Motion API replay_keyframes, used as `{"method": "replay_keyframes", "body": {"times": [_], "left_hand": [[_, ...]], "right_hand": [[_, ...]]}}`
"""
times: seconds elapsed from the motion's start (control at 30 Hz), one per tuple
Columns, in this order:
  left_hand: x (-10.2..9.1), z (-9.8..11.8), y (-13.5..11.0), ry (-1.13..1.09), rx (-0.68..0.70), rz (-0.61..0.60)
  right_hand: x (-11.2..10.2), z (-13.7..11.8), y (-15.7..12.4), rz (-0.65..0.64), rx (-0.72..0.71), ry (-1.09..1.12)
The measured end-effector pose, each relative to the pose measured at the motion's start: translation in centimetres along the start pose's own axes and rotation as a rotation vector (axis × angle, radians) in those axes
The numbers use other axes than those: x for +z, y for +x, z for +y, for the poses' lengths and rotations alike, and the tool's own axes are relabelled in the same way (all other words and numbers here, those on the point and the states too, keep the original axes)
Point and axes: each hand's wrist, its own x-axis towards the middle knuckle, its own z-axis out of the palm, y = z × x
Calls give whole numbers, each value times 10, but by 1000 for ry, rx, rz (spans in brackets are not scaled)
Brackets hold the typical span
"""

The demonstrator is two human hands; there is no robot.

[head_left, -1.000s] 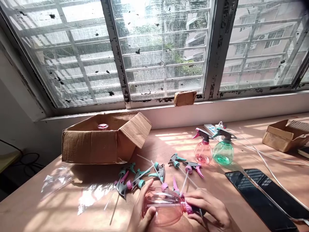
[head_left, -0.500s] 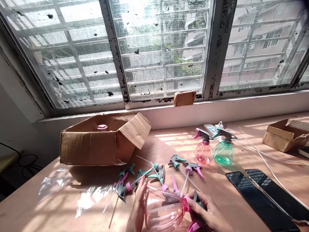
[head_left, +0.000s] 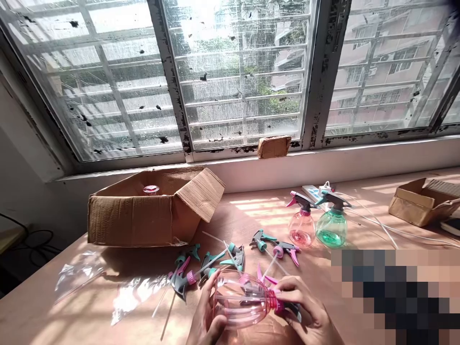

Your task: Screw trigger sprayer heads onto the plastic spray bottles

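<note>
A clear pink spray bottle lies on its side just above the wooden table, held between both hands. My left hand is wrapped round its round base. My right hand grips the pink collar and grey trigger head at the bottle's neck. Several loose trigger sprayers with dip tubes, pink and teal, lie scattered just beyond the hands.
An open cardboard box stands at the left. A finished pink bottle and a green bottle stand upright at the right. Clear plastic bags lie at the front left. A smaller box and a white cable lie at the far right.
The bottle has turned in my hands and sits slightly higher; my right hand has shifted on the trigger head at the neck. The area at the lower right is now blurred out.
</note>
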Motion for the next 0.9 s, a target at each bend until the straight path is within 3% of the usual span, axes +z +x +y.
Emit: {"method": "replay_keyframes", "body": {"times": [0.07,0.2,0.27,0.4,0.57,0.7,0.8,0.9], "left_hand": [[-1,3,-2,68,11,-14],[0,7,-11,159,111,-134],[2,8,-12,146,168,-191],[1,6,-6,-12,159,-219],[-2,-6,0,-148,127,-110],[-7,-8,3,45,121,-95],[-21,-17,11,201,108,-124],[-38,-35,21,93,114,-175]], "right_hand": [[2,0,-3,13,80,18],[3,-2,-7,51,475,158],[2,-5,-6,19,587,221],[2,-14,0,-61,604,242],[5,-21,4,-116,631,304],[7,-20,2,18,619,346],[9,-18,-1,111,623,420],[10,-16,-2,96,717,429]]}}
